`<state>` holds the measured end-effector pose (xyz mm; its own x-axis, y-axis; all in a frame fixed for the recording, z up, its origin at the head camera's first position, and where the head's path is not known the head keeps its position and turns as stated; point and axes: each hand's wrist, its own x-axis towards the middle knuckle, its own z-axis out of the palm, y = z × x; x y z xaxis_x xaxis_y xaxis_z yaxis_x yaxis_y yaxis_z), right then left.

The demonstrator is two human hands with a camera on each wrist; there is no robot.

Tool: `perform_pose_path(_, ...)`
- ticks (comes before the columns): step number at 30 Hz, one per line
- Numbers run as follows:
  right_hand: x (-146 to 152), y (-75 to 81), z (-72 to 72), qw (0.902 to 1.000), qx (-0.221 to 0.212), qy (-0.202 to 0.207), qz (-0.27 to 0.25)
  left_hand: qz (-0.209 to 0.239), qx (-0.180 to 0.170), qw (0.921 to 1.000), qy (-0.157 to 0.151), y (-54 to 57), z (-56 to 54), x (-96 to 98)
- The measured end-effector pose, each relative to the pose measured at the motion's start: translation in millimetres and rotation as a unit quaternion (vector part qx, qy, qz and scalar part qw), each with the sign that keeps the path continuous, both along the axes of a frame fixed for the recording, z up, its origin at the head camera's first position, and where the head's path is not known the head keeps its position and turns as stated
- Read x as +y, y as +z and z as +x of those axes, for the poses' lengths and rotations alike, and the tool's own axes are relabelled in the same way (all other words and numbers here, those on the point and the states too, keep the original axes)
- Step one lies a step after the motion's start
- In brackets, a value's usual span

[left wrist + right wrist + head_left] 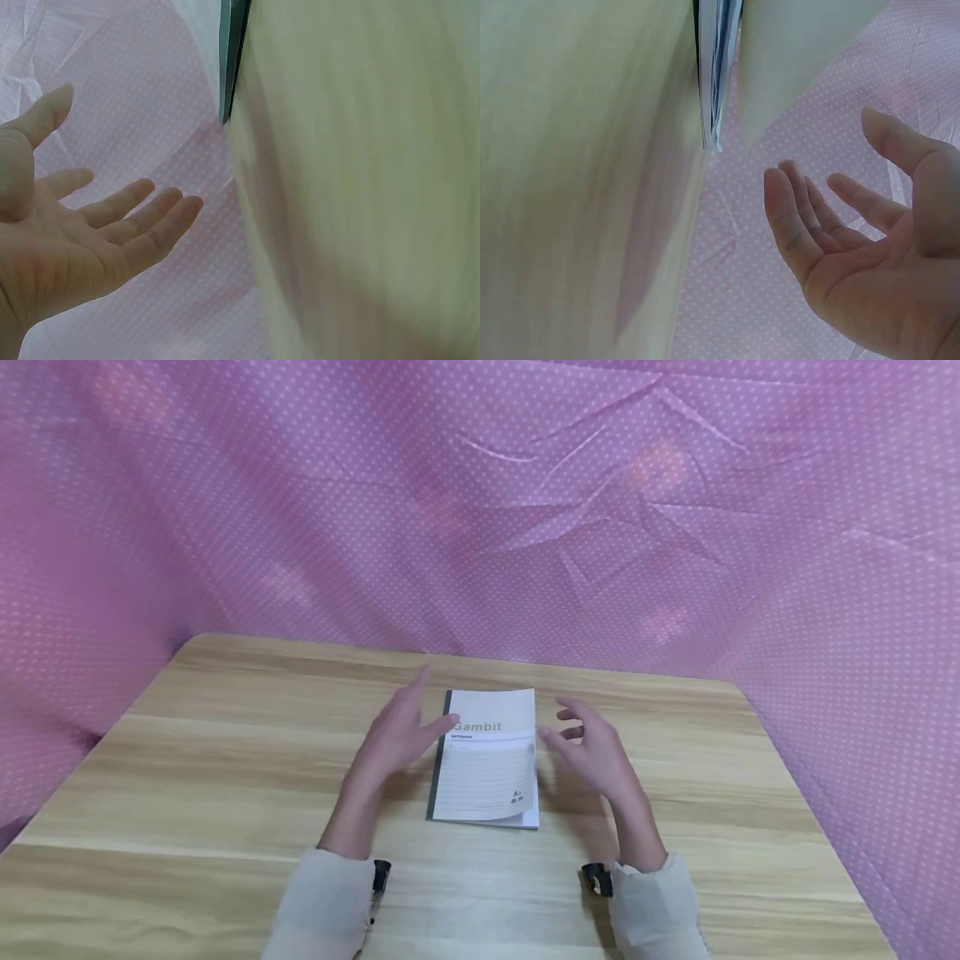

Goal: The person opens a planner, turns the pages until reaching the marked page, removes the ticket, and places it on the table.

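Observation:
A notebook (487,777) with a white cover lettered "Gambit" and a dark spine on its left lies on the wooden table. Its cover lifts a little at the lower right corner. My left hand (396,732) hovers at the spine side, fingers extended, the thumb tip overlapping the cover's edge in the head view. Off the opposite side is my right hand (594,750), palm turned inward and fingers loosely bent. In the wrist views, both the left hand (82,240) and the right hand (870,262) hold nothing, apart from the notebook's edges.
The light wooden table (225,760) has rounded far corners. Pink polka-dot cloth (480,527) hangs behind it and along both sides. Dark wrist devices (597,878) sit at the light sleeves (654,906).

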<state>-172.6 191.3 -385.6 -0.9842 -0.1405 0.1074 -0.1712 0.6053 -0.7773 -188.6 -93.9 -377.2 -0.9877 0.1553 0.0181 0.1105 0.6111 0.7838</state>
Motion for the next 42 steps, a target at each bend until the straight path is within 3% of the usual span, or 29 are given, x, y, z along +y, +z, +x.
perform_pose_path(4, 0.8, -3.2, 0.6, 0.9994, -0.032, 0.006, 0.011, 0.064, -0.033, 0.9974, 0.005, -3.1, -3.0, 9.7)
perform_pose_path(14, -3.4, -7.3, -0.5, 0.9957, -0.081, 0.03, 0.032, 0.145, -0.109, 0.9832, 0.016, -17.4, -9.2, 12.4)
perform_pose_path(23, -7.6, -9.9, -3.8, 0.9939, -0.096, 0.051, 0.017, 0.127, -0.144, 0.9814, 0.009, -26.7, -17.3, 14.6)
perform_pose_path(34, -14.2, -6.7, -3.2, 0.9924, -0.107, 0.059, 0.007, 0.107, -0.149, 0.9828, 0.019, -28.3, -20.0, 16.8)
perform_pose_path(42, -20.3, -1.3, -2.5, 0.9952, -0.074, 0.058, 0.026, 0.098, -0.154, 0.9831, 0.018, -26.5, -22.2, 17.1)
